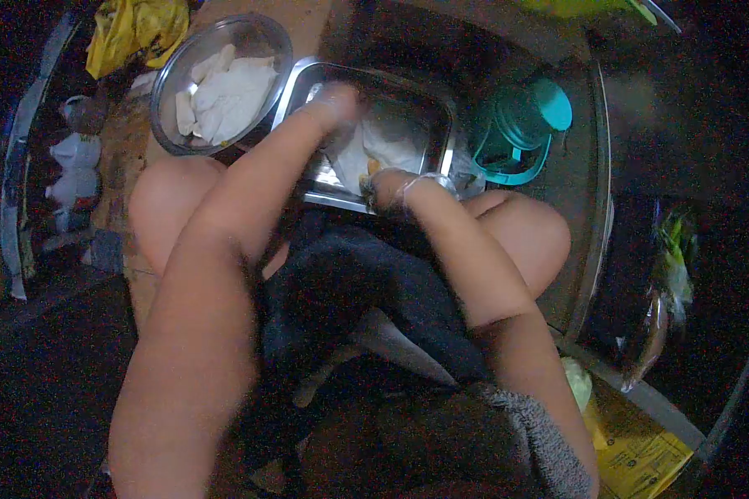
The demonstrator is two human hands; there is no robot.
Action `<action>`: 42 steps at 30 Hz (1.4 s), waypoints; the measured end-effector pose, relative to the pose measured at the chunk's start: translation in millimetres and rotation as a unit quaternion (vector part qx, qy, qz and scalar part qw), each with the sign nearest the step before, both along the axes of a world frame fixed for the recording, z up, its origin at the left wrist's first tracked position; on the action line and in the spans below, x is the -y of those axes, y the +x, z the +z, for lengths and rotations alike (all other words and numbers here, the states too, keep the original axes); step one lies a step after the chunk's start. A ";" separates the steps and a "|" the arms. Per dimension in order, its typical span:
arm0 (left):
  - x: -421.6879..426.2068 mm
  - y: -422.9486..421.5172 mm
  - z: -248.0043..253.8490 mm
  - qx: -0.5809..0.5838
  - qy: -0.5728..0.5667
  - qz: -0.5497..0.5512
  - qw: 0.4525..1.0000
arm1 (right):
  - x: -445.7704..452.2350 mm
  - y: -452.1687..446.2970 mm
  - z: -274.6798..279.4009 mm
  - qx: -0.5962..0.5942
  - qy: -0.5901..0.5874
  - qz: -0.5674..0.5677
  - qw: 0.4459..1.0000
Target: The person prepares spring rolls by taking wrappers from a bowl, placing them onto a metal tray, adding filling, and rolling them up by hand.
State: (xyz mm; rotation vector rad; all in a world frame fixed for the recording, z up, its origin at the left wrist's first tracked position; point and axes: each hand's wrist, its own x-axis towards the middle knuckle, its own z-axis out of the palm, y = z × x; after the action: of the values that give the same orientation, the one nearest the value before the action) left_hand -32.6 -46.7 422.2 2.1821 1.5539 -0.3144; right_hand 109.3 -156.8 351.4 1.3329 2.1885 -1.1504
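Between my knees lies a rectangular metal tray (pixel 298 83) with a shiny rim. Pale, flat, soft-looking pieces (pixel 391 145) lie in it. My left hand (pixel 339 104) is over the tray's left part, its fingers smeared by motion. My right hand (pixel 389 190), with clear plastic at the wrist, is at the tray's near edge, fingers curled down. A small brownish bit (pixel 373 166) shows at its fingertips; what the hand holds is hidden. Left of the tray, a clear round bowl (pixel 165 91) contains several white folded pieces (pixel 229 100).
A teal plastic container with a handle (pixel 516 121) is right of the tray. Yellow plastic bags lie at the top left (pixel 137 33) and bottom right (pixel 641 457). An egg carton-like white object (pixel 75 162) stands at left. Green leafy stalks (pixel 676 249) lie far right.
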 end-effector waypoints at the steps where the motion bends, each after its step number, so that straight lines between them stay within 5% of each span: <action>1: 0.5 -3.6 -4.0 0.052 0.005 0.020 0.998 | -0.7 0.1 -2.2 0.003 0.001 0.000 1.000; 5: -2.0 -13.8 -24.2 0.168 -0.004 0.045 0.985 | 4.8 0.7 10.5 0.003 0.015 0.037 0.999; 9: 2.7 -14.5 -18.7 0.131 0.025 -0.010 0.991 | -9.0 18.2 10.2 -0.135 0.016 0.045 0.990; 12: -6.0 -24.5 -40.2 0.111 0.036 0.039 0.992 | -23.2 27.4 68.4 -0.054 0.064 -0.112 0.990; 14: -13.7 -32.3 -59.9 0.131 0.085 0.099 0.983 | -24.2 29.1 51.0 -0.109 0.051 -0.047 0.992; 17: 6.0 -24.7 -28.6 0.041 0.111 0.031 0.992 | -12.2 35.2 -5.2 -0.178 0.083 0.015 0.980; 20: 30.1 -8.3 8.2 -0.017 0.179 -0.017 0.984 | -10.0 11.2 38.6 -0.013 0.022 0.074 0.997; 21: 27.5 -3.8 3.3 -0.062 0.152 -0.065 0.984 | -7.2 9.0 58.3 -0.006 0.002 0.063 0.998; 23: 19.2 3.7 -14.8 -0.152 0.100 -0.163 0.970 | -8.2 8.0 11.7 -0.025 0.005 0.069 0.997; 27: 33.4 15.3 -45.9 -0.096 0.100 -0.171 0.975 | -0.7 3.5 37.4 -0.004 -0.013 0.121 0.993; 42: 30.6 28.3 -43.4 -0.080 0.144 0.024 0.986 | 0.4 10.7 37.7 -0.029 -0.016 0.147 0.989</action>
State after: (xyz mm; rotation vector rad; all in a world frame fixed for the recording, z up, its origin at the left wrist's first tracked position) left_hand -4.3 -77.2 378.9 2.3810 1.8346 -0.2687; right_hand 120.0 -157.2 389.1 0.9336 2.3011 -1.1152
